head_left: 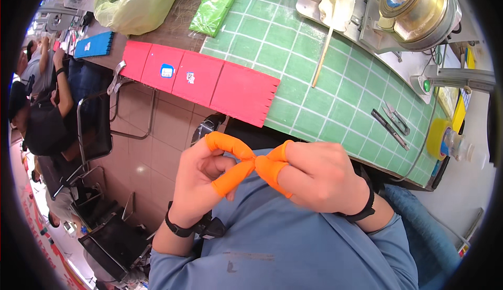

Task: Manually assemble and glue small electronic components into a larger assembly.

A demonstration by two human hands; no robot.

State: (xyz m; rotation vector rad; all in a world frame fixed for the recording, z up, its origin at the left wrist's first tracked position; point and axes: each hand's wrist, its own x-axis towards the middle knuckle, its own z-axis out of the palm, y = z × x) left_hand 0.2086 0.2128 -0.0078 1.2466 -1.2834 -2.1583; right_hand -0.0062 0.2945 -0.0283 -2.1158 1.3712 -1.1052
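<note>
My left hand (205,172) and my right hand (322,177) meet fingertip to fingertip in front of my blue shirt, short of the table edge. Orange finger cots (233,177) cover the thumb and forefinger of the left hand, and more orange cots (272,170) cover fingers of the right. Both hands are closed in a pinch. Whatever lies between the tips is hidden or too small to make out. Beyond them a long red foam strip (196,78) with a white-and-blue label lies along the near table edge.
A green gridded mat (293,101) covers the table. On it lie a thin wooden stick (321,62), a utility knife (389,129) and small snips (396,118). A metal pot (419,12) on a machine stands far right. A plastic bag (137,1) sits far left; co-workers sit left.
</note>
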